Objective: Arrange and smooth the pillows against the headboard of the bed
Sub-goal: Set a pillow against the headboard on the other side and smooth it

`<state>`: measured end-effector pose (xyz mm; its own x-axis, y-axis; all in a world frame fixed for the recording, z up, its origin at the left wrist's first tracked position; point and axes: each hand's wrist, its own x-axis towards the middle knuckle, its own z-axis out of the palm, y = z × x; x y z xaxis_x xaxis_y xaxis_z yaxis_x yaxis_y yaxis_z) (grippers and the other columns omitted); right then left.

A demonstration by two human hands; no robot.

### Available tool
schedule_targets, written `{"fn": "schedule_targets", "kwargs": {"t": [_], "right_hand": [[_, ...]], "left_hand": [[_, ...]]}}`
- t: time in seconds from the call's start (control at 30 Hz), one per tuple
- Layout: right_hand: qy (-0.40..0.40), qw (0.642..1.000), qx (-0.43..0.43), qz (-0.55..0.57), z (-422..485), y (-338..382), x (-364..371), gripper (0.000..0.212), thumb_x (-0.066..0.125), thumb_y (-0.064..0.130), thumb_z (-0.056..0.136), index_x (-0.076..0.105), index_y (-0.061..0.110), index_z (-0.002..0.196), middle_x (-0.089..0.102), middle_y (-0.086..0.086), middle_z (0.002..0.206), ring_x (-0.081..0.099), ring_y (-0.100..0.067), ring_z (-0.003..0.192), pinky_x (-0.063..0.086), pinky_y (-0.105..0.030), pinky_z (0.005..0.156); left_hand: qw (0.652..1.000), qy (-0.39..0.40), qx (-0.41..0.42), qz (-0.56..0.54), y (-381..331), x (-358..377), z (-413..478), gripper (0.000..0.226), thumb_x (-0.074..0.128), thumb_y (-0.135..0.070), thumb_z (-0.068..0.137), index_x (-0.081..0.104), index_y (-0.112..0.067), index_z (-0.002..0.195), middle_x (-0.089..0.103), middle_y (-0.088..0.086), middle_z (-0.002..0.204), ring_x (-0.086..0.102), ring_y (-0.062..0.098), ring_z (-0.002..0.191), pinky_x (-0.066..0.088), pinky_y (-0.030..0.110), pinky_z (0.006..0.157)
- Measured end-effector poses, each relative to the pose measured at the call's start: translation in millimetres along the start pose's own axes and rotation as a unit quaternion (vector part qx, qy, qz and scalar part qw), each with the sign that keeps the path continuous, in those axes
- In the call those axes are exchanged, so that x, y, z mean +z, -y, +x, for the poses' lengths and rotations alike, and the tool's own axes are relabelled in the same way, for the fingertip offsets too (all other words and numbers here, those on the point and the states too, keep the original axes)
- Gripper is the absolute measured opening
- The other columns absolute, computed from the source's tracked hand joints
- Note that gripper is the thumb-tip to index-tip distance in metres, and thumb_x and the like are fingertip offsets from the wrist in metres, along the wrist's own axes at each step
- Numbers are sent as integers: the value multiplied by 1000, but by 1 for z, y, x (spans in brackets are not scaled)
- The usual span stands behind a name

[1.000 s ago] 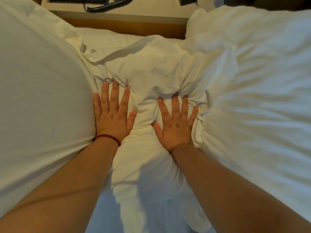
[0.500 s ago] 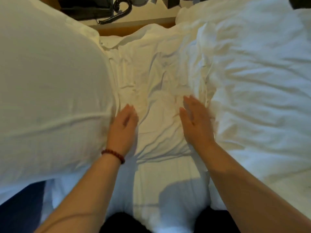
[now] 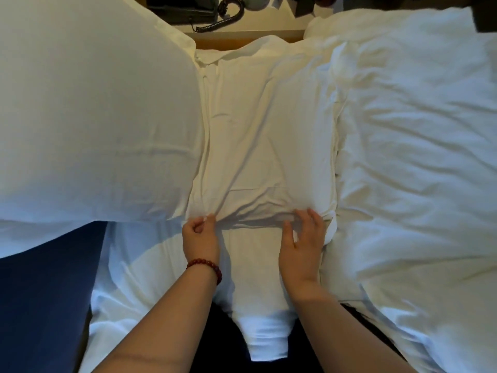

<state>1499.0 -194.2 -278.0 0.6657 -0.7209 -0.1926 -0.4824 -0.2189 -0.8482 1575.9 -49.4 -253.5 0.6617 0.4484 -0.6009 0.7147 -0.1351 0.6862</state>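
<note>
A flat white pillow (image 3: 266,125) lies in the middle, its far end against the wooden headboard (image 3: 242,40). A plump white pillow (image 3: 94,111) sits on its left and a rumpled white pillow (image 3: 414,135) on its right. My left hand (image 3: 200,238), with a red bead bracelet on the wrist, pinches the middle pillow's near edge at the left corner. My right hand (image 3: 302,238) has its fingers curled over the same near edge towards the right corner, thumb beneath the fold.
A black telephone (image 3: 185,8) with a coiled cord stands on the bedside shelf (image 3: 269,22) behind the headboard, beside other small items. White sheet (image 3: 139,278) covers the bed near me. Dark blue floor (image 3: 40,305) shows at the lower left.
Both hands slid back from pressing flat on the middle pillow to its near edge and now grip it. The pillow looks flatter and smoother, and the view has pulled back.
</note>
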Motion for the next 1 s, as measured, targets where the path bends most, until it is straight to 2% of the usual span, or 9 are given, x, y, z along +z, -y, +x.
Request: {"fn": "schedule_targets", "kwargs": {"t": [0.13, 0.23, 0.33, 0.43, 0.6, 0.73, 0.77, 0.93, 1.0], "right_hand": [[37, 912, 373, 169, 1, -7, 4, 52, 73, 47, 82, 57, 11, 116, 63, -7, 112, 61, -21, 97, 46, -25, 77], [93, 788, 429, 431, 17, -5, 12, 43, 69, 26, 90, 58, 12, 129, 68, -1, 115, 64, -14, 105, 49, -29, 89], [90, 714, 456, 525, 23, 4, 19, 22, 68, 14, 90, 65, 16, 112, 71, 3, 85, 64, -12, 84, 53, -26, 73], [80, 731, 461, 497, 14, 2, 19, 7, 70, 16, 89, 63, 17, 89, 61, 3, 69, 55, -9, 66, 51, -22, 64], [56, 730, 426, 531, -3, -4, 14, 18, 63, 19, 95, 64, 14, 113, 75, -5, 97, 68, -20, 98, 56, -38, 91], [40, 696, 438, 567, -3, 5, 9, 14, 68, 20, 91, 61, 12, 82, 60, 1, 62, 59, -11, 60, 55, -29, 70], [26, 718, 428, 548, 1, 3, 4, 16, 67, 22, 93, 60, 13, 82, 60, 1, 63, 58, -10, 59, 54, -27, 68], [-65, 812, 404, 416, 20, -31, -10, 55, 51, 31, 99, 35, 18, 150, 59, -3, 128, 56, -20, 115, 40, -24, 94], [-45, 755, 387, 528, 16, -26, -21, 36, 61, 27, 96, 55, 15, 129, 66, -1, 112, 62, -17, 99, 48, -25, 84]], "left_hand": [[989, 75, -115, -60, 15, -8, 11, 30, 69, -45, 85, 62, -21, 102, 62, -5, 89, 59, 11, 84, 50, 31, 90], [943, 173, -148, -244, 20, -12, 22, 29, 66, -34, 90, 63, -21, 116, 67, -5, 105, 61, 8, 101, 47, 27, 88], [911, 171, -181, -328, 24, -20, 36, 9, 65, -22, 92, 65, -19, 100, 62, -6, 84, 58, 5, 76, 47, 23, 78], [920, 145, -188, -313, 35, -31, 39, 7, 66, -17, 92, 63, -17, 85, 54, -5, 73, 51, 5, 67, 48, 22, 75], [865, 196, -193, -419, 40, -34, 27, 15, 57, -15, 97, 65, -11, 108, 70, 6, 104, 62, 18, 106, 49, 32, 94], [833, 236, -205, -457, 31, -25, 16, 13, 59, -11, 94, 65, -9, 105, 73, 6, 95, 66, 18, 100, 52, 31, 90], [838, 231, -213, -446, 33, -24, 15, 10, 59, -9, 93, 65, -10, 102, 74, 5, 88, 66, 17, 94, 54, 29, 84], [892, 165, -227, -355, 55, -28, 20, 1, 63, -11, 93, 62, -11, 93, 63, 0, 82, 59, 8, 74, 57, 20, 66], [880, 187, -228, -373, 57, -24, 12, 12, 61, -15, 94, 61, -9, 105, 61, 4, 97, 61, 13, 91, 54, 26, 84]]}}
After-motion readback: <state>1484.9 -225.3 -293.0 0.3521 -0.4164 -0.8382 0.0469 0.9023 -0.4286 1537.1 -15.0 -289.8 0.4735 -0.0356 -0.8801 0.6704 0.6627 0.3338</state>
